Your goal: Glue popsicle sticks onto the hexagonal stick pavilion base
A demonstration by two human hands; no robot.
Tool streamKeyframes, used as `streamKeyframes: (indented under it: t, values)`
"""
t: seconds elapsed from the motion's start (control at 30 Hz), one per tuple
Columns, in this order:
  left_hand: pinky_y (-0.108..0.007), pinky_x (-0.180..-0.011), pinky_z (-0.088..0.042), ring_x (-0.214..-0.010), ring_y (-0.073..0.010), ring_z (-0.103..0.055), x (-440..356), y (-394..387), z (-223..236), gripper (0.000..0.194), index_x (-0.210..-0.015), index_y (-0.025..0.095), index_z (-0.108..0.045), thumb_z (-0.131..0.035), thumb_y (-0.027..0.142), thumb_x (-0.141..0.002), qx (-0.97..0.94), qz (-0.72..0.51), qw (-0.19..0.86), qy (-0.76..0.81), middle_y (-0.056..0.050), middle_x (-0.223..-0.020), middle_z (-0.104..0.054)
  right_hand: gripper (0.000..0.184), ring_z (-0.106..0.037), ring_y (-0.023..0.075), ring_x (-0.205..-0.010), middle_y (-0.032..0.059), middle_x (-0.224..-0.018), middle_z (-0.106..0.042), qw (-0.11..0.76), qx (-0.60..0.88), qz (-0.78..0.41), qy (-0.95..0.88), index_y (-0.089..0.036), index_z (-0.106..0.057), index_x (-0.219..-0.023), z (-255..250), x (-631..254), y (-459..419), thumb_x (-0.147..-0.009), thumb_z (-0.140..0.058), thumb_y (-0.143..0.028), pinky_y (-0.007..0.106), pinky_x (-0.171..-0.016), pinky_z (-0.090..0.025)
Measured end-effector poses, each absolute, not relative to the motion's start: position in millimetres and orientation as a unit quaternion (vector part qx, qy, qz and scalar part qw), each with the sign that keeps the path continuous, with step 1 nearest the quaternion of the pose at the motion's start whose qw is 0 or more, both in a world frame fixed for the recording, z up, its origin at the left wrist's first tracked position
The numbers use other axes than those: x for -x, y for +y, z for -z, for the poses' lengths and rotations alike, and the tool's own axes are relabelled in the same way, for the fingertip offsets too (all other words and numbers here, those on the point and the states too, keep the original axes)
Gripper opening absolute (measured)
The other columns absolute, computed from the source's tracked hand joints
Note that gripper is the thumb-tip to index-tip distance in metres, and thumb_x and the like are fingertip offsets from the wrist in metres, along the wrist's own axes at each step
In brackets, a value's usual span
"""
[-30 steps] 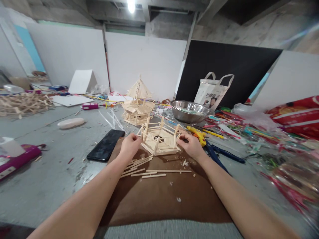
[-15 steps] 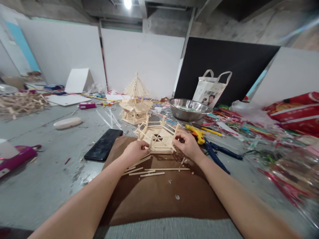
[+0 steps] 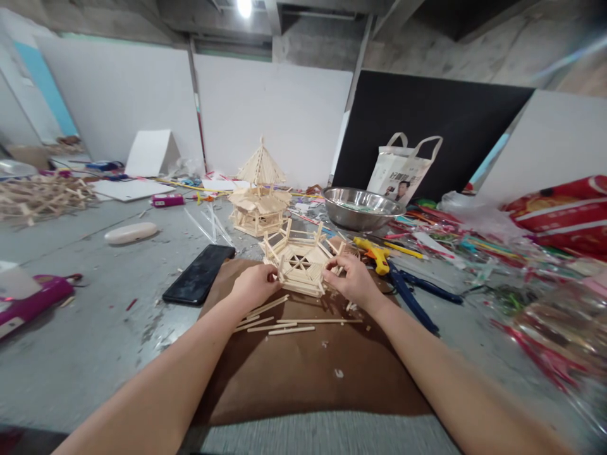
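A many-sided wooden stick frame point(image 3: 303, 262), with short posts standing around its rim, is in front of me over a brown sheet point(image 3: 313, 379). My left hand point(image 3: 256, 287) grips its near left corner, fingers closed. On the near right side, my right hand point(image 3: 351, 278) pinches the frame between thumb and fingers. Several loose wooden sticks point(image 3: 291, 330) lie on the sheet just in front of it. Behind the frame stands a finished-looking stick pavilion point(image 3: 260, 189) with a pointed roof.
A black phone point(image 3: 198, 275) lies left of the sheet. To the right are a yellow glue gun point(image 3: 374, 254) and blue-handled pliers point(image 3: 412, 297). A steel bowl point(image 3: 363, 210) and a white bag point(image 3: 401, 170) stand behind, beside heaped coloured scraps point(image 3: 455, 246).
The stick frame has turned slightly and its far posts now stand further right. Both hands have shifted a little to the left with it, still holding its sides.
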State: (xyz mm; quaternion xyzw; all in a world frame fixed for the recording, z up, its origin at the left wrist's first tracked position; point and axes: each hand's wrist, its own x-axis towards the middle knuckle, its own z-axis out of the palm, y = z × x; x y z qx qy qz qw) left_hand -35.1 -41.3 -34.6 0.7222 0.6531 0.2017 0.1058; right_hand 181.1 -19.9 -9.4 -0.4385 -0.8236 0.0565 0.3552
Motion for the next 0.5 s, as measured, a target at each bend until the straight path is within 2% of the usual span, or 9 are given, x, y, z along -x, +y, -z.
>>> streamKeyframes:
  t: [0.5]
  values:
    - [-0.024, -0.053, -0.035, -0.071, -0.0191, -0.057, 33.4, -43.4, 33.8, 0.024, -0.080, 0.025, -0.060, -0.044, 0.038, -0.068, -0.715, -0.171, 0.079, 0.673, -0.001, -0.076, -0.064, 0.016, -0.053, 0.0165, -0.070, 0.0052, -0.070, -0.062, 0.346, 0.412, -0.017, -0.843, -0.016, -0.059, -0.068, 10.4, -181.4, -20.0, -0.071, -0.050, -0.029, 0.030, -0.070, -0.038]
